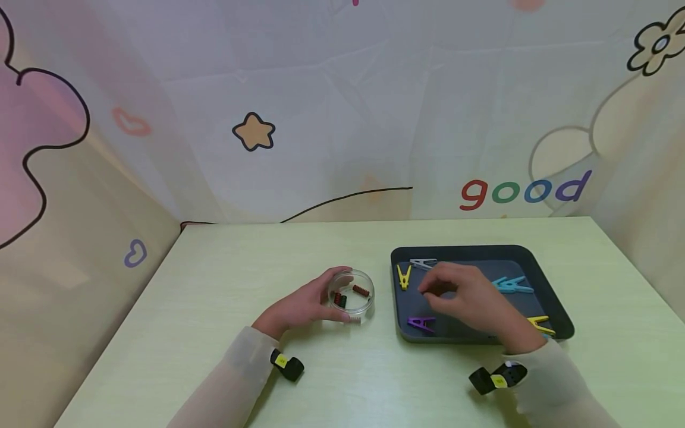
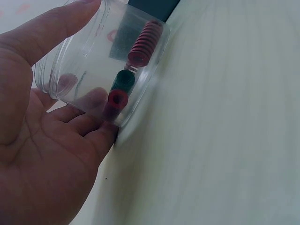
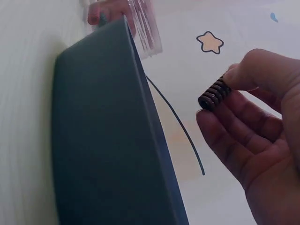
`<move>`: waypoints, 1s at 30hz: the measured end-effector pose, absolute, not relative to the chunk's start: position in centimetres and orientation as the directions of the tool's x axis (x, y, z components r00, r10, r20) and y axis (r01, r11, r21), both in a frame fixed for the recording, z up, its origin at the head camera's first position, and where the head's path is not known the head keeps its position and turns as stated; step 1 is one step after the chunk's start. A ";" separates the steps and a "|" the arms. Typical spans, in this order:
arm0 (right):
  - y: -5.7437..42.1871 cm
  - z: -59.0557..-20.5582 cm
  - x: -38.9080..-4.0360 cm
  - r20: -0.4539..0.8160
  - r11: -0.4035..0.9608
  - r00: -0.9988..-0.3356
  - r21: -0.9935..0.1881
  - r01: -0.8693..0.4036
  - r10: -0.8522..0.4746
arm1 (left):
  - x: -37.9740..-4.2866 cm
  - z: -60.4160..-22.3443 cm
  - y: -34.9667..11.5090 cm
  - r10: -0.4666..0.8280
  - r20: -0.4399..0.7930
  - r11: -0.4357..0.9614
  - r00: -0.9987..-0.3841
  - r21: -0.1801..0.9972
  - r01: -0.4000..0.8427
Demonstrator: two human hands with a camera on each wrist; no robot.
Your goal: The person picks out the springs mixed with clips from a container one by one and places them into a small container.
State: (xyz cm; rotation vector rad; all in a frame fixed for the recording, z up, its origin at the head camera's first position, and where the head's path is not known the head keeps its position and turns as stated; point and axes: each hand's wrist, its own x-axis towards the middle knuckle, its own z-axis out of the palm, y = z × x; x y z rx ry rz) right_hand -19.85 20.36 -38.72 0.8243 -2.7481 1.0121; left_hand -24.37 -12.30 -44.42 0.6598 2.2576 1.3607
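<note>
My left hand (image 1: 305, 306) grips a clear round jar (image 1: 365, 312) on the table, thumb on one side and fingers round the other. Inside lie red springs (image 2: 146, 43) and a dark green spring (image 2: 123, 80); a pale metal spring shows partly behind them. Between thumb and fingers, my right hand (image 1: 473, 300) pinches a dark brown coil spring (image 3: 215, 95). That hand is above the dark tray (image 1: 540, 279), near its left half; in the head view its fingers mostly hide the spring.
Plastic clips lie in the tray: a yellow one (image 1: 404, 277), a grey one (image 1: 423, 263), a purple one (image 1: 422, 323), blue ones (image 1: 512, 285) and another yellow one (image 1: 541, 324) near the right wrist. Behind the table (image 1: 267, 255) hangs a printed cloth (image 1: 321, 137).
</note>
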 end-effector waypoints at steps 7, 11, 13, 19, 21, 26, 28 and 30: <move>19.5 -39.1 -19.7 0.304 0.587 -0.846 -0.616 -0.525 -0.438 | -24.4 -44.6 -12.3 0.595 -0.107 0.402 -0.796 0.898 0.180; 19.0 -39.2 -19.6 0.334 0.545 -0.841 -0.648 -0.533 -0.425 | -24.4 -44.5 -12.3 0.592 -0.107 0.404 -0.799 0.897 0.179; 18.8 -39.3 -19.6 0.355 0.518 -0.834 -0.661 -0.543 -0.422 | -24.4 -44.5 -12.3 0.592 -0.106 0.404 -0.799 0.897 0.180; 18.2 -39.4 -19.4 0.389 0.470 -0.837 -0.698 -0.540 -0.385 | -24.4 -44.6 -12.4 0.604 -0.099 0.378 -0.791 0.909 0.174; 17.9 -39.4 -19.4 0.386 0.475 -0.847 -0.705 -0.527 -0.367 | -24.4 -44.6 -12.4 0.605 -0.098 0.375 -0.790 0.910 0.175; 17.3 -39.5 -19.4 0.395 0.471 -0.854 -0.715 -0.517 -0.338 | -24.5 -44.6 -12.5 0.600 -0.100 0.389 -0.794 0.903 0.181; 17.1 -39.7 -19.3 0.407 0.463 -0.851 -0.716 -0.522 -0.330 | -24.4 -44.6 -12.5 0.601 -0.099 0.389 -0.793 0.903 0.182; 17.0 -39.8 -19.3 0.421 0.459 -0.847 -0.713 -0.530 -0.324 | -24.4 -44.6 -12.5 0.605 -0.096 0.385 -0.791 0.905 0.184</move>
